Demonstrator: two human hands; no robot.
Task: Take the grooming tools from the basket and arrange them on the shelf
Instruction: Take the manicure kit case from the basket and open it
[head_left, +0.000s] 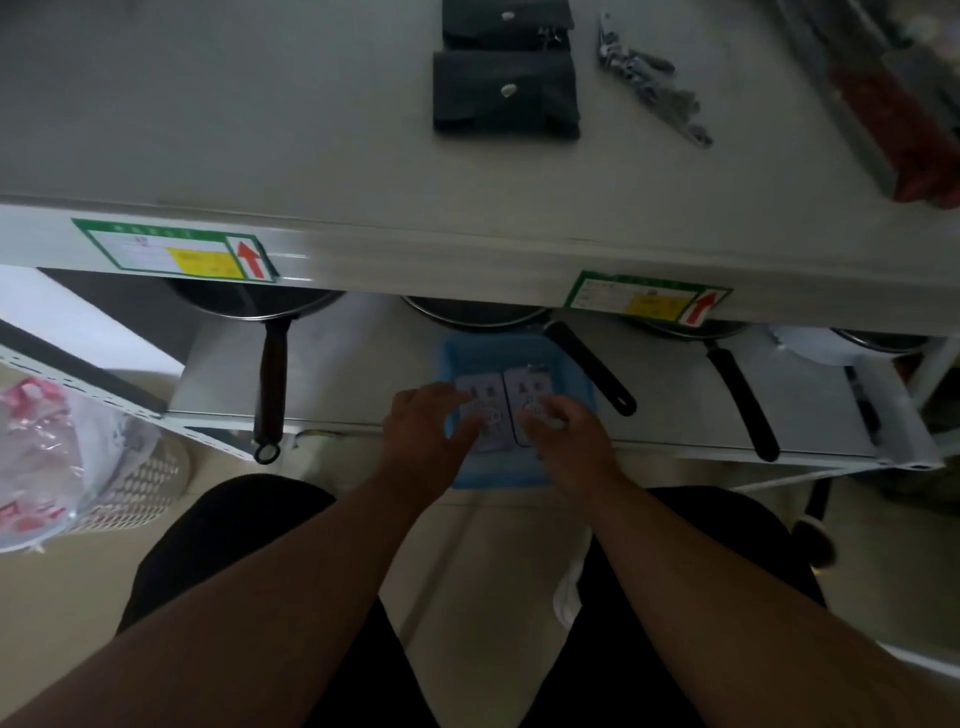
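A blue basket (467, 358) sits on the floor at the foot of the shelving, between my knees. Inside lie two flat carded grooming-tool packs, side by side: the left pack (480, 400) and the right pack (524, 384). My left hand (423, 426) rests on the left pack with fingers curled over it. My right hand (563, 431) has its fingers closed on the lower part of the right pack. On the grey upper shelf (260, 130) lie two black pouches (506, 93) and a row of metal grooming tools (649, 83).
Several black frying pans (272, 374) hang their handles out from the lower shelf, flanking the basket. A plastic bag and white mesh basket (62, 457) stand at the left. Red-topped packages (893, 119) fill the upper shelf's right end.
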